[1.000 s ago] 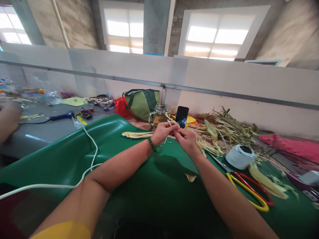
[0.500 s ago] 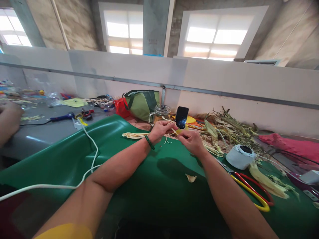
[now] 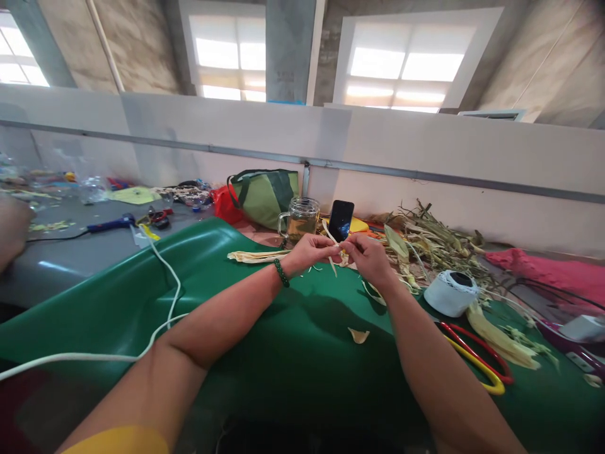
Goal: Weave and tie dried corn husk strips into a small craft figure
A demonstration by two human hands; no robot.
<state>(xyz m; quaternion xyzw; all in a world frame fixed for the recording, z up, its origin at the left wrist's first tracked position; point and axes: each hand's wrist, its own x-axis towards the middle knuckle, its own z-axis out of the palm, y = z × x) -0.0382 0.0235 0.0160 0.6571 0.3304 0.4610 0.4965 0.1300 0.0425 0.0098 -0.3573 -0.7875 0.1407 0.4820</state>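
Over a green mat [image 3: 265,353] my left hand [image 3: 309,251] and my right hand [image 3: 368,257] meet, both pinched on thin pale husk strips [image 3: 332,243] held between the fingertips. A green bead bracelet [image 3: 281,273] circles my left wrist. Loose strip ends hang down below the fingers. A bundle of pale husk [image 3: 255,255] lies on the mat just left of my left hand. A small husk scrap [image 3: 358,335] lies on the mat below my hands.
Behind my hands stand a glass mug [image 3: 300,221] and a propped phone [image 3: 341,221]. A pile of dried husks [image 3: 432,243], a white tape roll [image 3: 451,293] and red-and-yellow scissors [image 3: 477,366] lie right. A white cable [image 3: 161,302] crosses left. Another person's hand [image 3: 12,230] shows far left.
My hands drew apart, then came back together, so the fingertips now touch around the strips. The view shifted slightly to the right.
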